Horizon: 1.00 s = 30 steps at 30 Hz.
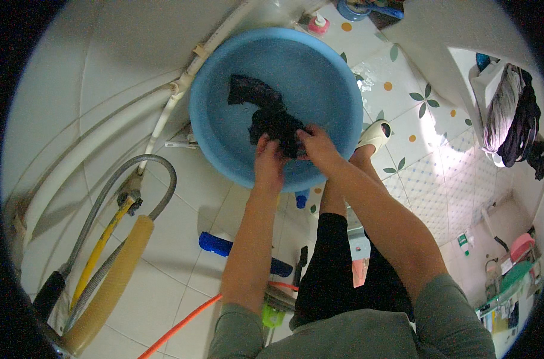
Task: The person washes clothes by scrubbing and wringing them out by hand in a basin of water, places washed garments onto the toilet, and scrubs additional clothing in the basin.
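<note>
A wet-looking black cloth point(277, 124), perhaps a garment, lies bunched in a large round blue basin point(196, 128). One end of it stretches away toward the basin's far left. My left hand point(269, 164) grips the near edge of the bunch with bent fingers. Close by on the right, my right hand point(317, 148) pinches the same cloth, thumb and fingers pressed against it. Both hands are inside the basin's near side, with a small gap between them. The fingertips are partly hidden by the dark fabric.
White pipes point(164, 113) run along the left wall. A grey hose point(167, 170) curves at left. A blue roller-shaped thing point(215, 244) and an orange cord point(182, 323) lie below my left forearm. A pale slipper point(377, 135) is right of the basin; clothes point(511, 113) hang far right.
</note>
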Tool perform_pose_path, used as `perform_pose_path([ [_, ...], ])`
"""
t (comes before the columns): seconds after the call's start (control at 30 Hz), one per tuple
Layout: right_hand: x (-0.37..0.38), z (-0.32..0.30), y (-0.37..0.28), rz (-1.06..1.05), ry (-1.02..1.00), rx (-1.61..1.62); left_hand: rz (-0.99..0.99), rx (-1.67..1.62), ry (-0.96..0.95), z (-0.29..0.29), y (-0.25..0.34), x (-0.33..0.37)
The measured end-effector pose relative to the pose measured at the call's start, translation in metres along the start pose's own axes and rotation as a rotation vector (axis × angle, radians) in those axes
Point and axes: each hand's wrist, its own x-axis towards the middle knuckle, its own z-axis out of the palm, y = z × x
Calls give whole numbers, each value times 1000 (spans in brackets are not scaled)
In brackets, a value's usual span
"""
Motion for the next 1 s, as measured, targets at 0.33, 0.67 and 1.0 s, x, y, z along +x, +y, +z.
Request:
perform_pose_path([
  [0.33, -27, 7, -50, 214, -21, 447, -64, 169, -218, -12, 0, -2],
  [0.67, -130, -29, -58, -35, -243, -205, -169, -59, -73, 2, 42, 41],
  [1.0, -123, -50, -75, -265, -299, -622, -176, -302, -285, 21, 67, 29],
])
